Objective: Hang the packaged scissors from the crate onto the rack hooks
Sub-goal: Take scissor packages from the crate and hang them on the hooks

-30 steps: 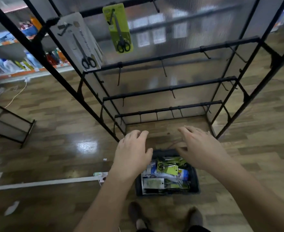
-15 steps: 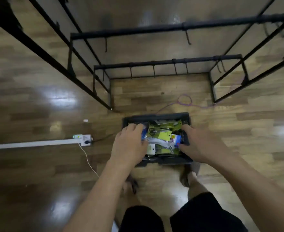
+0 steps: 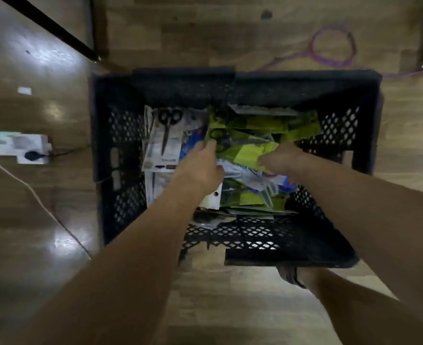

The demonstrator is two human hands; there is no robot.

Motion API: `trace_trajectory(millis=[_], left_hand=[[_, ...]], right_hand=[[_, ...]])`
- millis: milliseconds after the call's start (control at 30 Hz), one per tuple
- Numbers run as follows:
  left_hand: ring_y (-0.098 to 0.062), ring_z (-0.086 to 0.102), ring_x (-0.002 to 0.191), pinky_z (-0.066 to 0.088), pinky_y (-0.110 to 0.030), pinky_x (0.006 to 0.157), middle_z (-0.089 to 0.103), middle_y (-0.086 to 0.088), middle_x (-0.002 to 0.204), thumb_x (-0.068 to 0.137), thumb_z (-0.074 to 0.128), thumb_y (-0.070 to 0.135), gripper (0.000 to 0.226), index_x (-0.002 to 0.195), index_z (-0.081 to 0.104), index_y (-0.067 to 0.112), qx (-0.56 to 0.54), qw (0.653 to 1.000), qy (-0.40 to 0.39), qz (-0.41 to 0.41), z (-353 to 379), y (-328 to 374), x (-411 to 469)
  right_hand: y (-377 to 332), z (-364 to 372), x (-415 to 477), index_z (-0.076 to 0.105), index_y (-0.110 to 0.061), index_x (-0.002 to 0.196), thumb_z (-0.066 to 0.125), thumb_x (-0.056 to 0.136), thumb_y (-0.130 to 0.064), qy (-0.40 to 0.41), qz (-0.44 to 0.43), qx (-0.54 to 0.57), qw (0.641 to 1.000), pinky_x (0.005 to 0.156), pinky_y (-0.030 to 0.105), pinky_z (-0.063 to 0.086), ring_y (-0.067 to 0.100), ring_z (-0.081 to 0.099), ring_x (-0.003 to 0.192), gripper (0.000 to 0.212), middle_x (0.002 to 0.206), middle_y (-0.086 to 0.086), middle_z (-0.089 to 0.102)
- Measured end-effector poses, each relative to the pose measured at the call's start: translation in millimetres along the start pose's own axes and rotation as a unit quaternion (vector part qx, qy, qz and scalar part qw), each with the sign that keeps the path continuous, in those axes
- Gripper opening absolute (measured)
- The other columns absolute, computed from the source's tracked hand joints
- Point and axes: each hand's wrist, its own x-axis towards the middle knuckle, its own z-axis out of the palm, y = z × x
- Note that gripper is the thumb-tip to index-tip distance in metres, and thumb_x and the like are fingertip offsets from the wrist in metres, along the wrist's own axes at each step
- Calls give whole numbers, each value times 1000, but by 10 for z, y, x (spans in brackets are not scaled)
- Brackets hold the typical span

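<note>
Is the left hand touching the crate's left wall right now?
Apart. The head view shows the left hand over the pile, with a white scissors package lying between it and the crate's left wall.

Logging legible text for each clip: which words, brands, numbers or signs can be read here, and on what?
No text is legible in this frame.
White card pack of black scissors: dark marks along its near edge, too blurred to read.
Yellow-green card packs: nothing readable.
White power strip: green patch at its end, unreadable.
</note>
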Motion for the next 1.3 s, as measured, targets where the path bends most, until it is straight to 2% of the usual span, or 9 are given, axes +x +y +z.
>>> trace_trajectory(millis=[133, 267, 467, 567, 667, 833, 1033, 1167, 1300], left_hand=[[-42, 47, 132, 47, -49, 97, 35, -17, 155, 99, 63, 30, 72, 157, 20, 20, -65, 996, 58, -12, 260, -30, 747], [-33, 62, 112, 51, -39, 87, 62, -11, 129, 93, 72, 23, 74, 151, 27, 17, -227, 966, 117, -29, 360, -18, 995], [-16, 58, 114, 49, -32, 98, 54, 5, 127, 83, 87, 27, 73, 140, 41, 21, -331, 935, 86, -93, 278, -94, 576], [-22, 71, 95, 59, -38, 85, 69, -5, 118, 86, 83, 26, 39, 120, 65, 20, -394, 908, -15, -144, 265, -162, 182], [-16, 72, 74, 57, -34, 72, 75, -7, 99, 88, 80, 17, 19, 99, 64, 14, -459, 866, -30, -195, 301, -291, -147], [-26, 77, 92, 61, -45, 75, 76, -15, 111, 93, 70, 3, 32, 117, 54, 15, -604, 763, 23, -230, 309, -468, -517], [-33, 70, 97, 57, -45, 78, 77, -10, 103, 86, 58, -13, 36, 111, 64, 13, -605, 776, 27, -177, 296, -343, -672], [-30, 71, 108, 58, -49, 91, 76, -7, 114, 93, 58, 2, 30, 107, 70, 25, -652, 732, 73, -184, 123, -178, -762], [-20, 72, 108, 56, -44, 95, 74, -2, 120, 102, 60, 31, 37, 137, 60, 20, -680, 711, 80, -162, -388, 108, -1211]], right_hand=[[228, 214, 680, 64, -2, 113, 66, 78, -33, 78, 50, 10, 996, 72, 32, 51, 36, 67, 105, 47, 121, 20, 66], [380, 265, 851, 63, -5, 98, 69, 79, -34, 129, 10, 46, 990, 73, 34, 51, 37, 63, 107, 36, 116, 18, 64], [377, 111, 670, 51, -12, 69, 62, 86, -41, 155, -24, 178, 971, 51, 27, 32, 23, 47, 62, 36, 65, 3, 49], [79, 84, 651, 62, -9, 108, 61, 95, -46, 32, 33, 413, 909, 42, 20, 36, 19, 57, 49, 38, 74, 5, 64], [-209, 145, 706, 61, -16, 104, 53, 100, -58, -61, 57, 479, 874, 37, 15, 34, 10, 60, 45, 44, 75, 3, 65], [-316, 256, 823, 55, -10, 82, 54, 102, -51, -53, 116, 565, 815, 35, 16, 36, 11, 59, 55, 45, 56, 3, 66], [-298, 309, 854, 60, -7, 101, 37, 110, -21, -4, 81, 558, 826, 36, 18, 45, 10, 62, 38, 29, 76, 7, 64], [-149, 87, 351, 63, -4, 111, 51, 102, -22, 49, 49, 575, 815, 49, 28, 57, 22, 75, 70, 24, 98, 16, 74], [88, -150, -764, 63, -7, 112, 57, 97, -8, 73, -8, 612, 787, 67, 43, 63, 23, 74, 74, 17, 98, 15, 72]])
